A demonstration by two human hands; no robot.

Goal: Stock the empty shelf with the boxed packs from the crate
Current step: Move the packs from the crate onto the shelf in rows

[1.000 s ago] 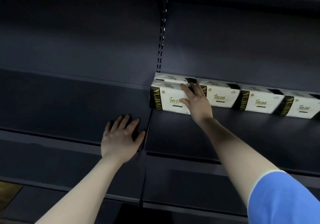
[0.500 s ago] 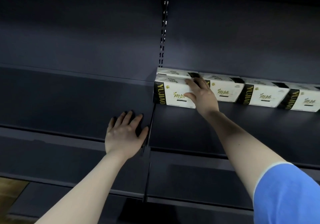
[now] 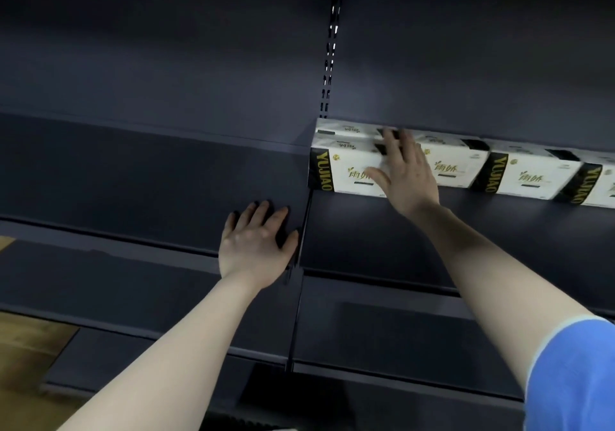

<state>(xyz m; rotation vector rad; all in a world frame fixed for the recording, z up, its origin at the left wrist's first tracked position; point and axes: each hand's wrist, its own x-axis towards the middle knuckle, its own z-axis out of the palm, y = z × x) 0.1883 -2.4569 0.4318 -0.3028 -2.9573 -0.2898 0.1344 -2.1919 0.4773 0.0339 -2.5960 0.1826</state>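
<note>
- Dark shelf (image 3: pixel 432 231), a row of white packs along its back wall.
- Leftmost pack (image 3: pixel 342 171) at the row's end: right hand (image 3: pixel 407 174) has gone from gripping to fingers spread flat against it — placed, judging by that.
- Left hand (image 3: pixel 256 244) stays flat, fingers straight, on the neighbouring shelf.
- Crate out of view.

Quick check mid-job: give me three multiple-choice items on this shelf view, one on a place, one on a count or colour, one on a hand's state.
1. Where are the packs?
A. right bay
B. left bay
C. floor

2. What colour is the sleeve?
A. red
B. blue
C. green

3. What is the left hand doing?
A. gripping a pack
B. making a fist
C. resting flat on the shelf

Key: 1 A, the row lies right of the upright; 2 B, the blue sleeve is at the lower right; 3 C, its fingers are spread on the shelf.
</note>
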